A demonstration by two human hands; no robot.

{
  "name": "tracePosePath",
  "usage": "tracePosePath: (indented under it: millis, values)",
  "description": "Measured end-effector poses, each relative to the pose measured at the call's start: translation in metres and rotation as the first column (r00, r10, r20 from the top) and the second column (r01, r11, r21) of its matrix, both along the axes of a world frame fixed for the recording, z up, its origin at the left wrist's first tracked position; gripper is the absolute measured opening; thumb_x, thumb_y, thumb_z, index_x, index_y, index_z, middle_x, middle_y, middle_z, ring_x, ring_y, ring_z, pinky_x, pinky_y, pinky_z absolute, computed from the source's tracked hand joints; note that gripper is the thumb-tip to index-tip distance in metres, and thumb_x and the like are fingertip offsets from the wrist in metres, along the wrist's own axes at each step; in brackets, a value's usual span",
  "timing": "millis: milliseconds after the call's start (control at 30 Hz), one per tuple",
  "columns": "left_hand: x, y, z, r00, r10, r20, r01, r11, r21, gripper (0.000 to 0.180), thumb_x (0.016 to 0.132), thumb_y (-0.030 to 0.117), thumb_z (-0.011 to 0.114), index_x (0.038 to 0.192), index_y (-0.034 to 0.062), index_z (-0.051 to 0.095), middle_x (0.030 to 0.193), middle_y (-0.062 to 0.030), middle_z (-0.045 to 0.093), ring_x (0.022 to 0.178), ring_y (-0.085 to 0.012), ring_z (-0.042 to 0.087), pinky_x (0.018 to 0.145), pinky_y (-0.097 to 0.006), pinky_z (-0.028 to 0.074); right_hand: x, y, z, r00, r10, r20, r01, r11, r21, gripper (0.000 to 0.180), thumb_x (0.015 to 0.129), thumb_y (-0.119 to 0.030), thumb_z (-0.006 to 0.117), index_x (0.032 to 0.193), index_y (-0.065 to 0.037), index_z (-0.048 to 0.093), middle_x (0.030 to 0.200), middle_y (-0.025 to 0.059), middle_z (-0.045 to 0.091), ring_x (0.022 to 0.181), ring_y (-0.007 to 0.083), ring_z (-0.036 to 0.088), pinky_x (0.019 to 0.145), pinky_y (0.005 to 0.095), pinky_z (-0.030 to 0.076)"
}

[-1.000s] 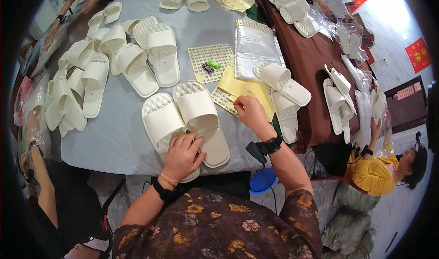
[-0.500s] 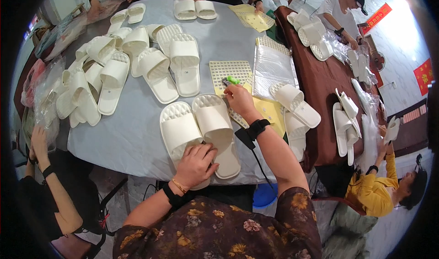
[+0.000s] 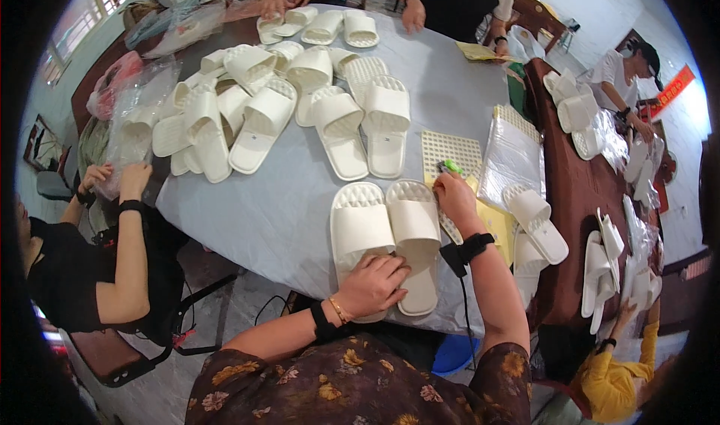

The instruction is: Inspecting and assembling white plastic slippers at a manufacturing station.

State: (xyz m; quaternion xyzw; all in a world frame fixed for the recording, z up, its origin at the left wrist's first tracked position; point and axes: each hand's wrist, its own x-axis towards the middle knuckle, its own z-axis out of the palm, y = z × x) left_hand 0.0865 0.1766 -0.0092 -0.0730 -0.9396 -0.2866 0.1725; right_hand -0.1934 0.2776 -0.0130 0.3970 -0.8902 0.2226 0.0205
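A pair of white slippers [image 3: 362, 230] with quilted footbeds lies at the table edge before me, toes pointing away. My left hand [image 3: 373, 281] rests over the left slipper's heel, fingers stretched toward the right slipper. To the right of the pair, my right hand [image 3: 455, 194] has its fingers drawn together over yellow label sheets [image 3: 452, 153]. Just beyond its fingertips shows a small bright green item [image 3: 451, 166] with a darker end. I cannot tell whether the fingers hold it or a label.
Many white slippers [image 3: 262, 114] cover the table's left and middle. A silvery plastic packet [image 3: 514, 159] lies beyond the sheets, with more slippers [image 3: 536, 222] nearby. Co-workers sit around, one at left handling clear bags [image 3: 142, 117]. A brown-covered table [image 3: 555, 275] stands at right.
The whole view has shifted, so the table appears farther right and lower. My left hand's fingers reach farther across toward the right slipper. My right hand stays by the green item.
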Motion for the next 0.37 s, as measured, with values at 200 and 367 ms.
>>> tracePosePath:
  millis: [200,367]
  values:
    - [0.0010,-0.0022,0.0033,0.999,-0.011,-0.036,0.011,1.000,0.005,0.038,0.086,0.031,0.069,0.116,0.0078,0.063,0.121,-0.0079,0.060,0.113,-0.0236,0.057,0.100,-0.039,0.040,-0.0002,-0.0036,-0.0005,0.999,-0.019,0.050,0.016,0.997,0.072,0.007,0.090,-0.013,0.060,0.094,-0.008,0.063,0.098,0.0156,0.063,0.093,0.0380,0.063,0.079,0.0477,0.051]
    - [0.0010,-0.0030,0.0026,1.000,-0.020,-0.009,0.020,0.999,-0.027,0.040,0.086,0.032,0.069,0.118,0.0077,0.062,0.121,-0.0097,0.060,0.115,-0.0249,0.056,0.103,-0.039,0.038,0.0039,-0.0057,0.0076,0.996,-0.050,0.075,0.040,0.990,0.135,0.009,0.089,-0.014,0.064,0.096,-0.008,0.063,0.100,0.0159,0.064,0.097,0.0373,0.063,0.082,0.0476,0.051]
